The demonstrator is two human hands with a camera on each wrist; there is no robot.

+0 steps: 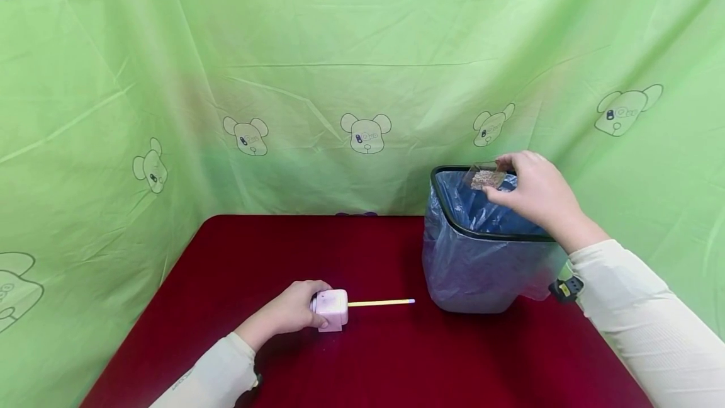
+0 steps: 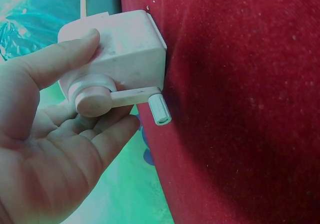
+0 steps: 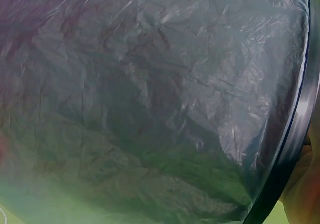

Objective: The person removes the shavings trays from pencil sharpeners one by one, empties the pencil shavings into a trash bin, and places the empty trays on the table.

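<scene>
My left hand grips a pale pink crank pencil sharpener on the table. In the left wrist view the thumb lies on the body of the sharpener, near its crank handle. A yellow pencil sticks out of the sharpener, its pale end toward the bin. Over the bin, my right hand pinches a small clear shavings drawer with light shavings in it. In the right wrist view the bin's bag mostly hides that hand.
A bluish plastic bag lines the bin, tucked under its black rim. The bin stands at the right of the dark red table. Green printed cloth hangs behind and at both sides.
</scene>
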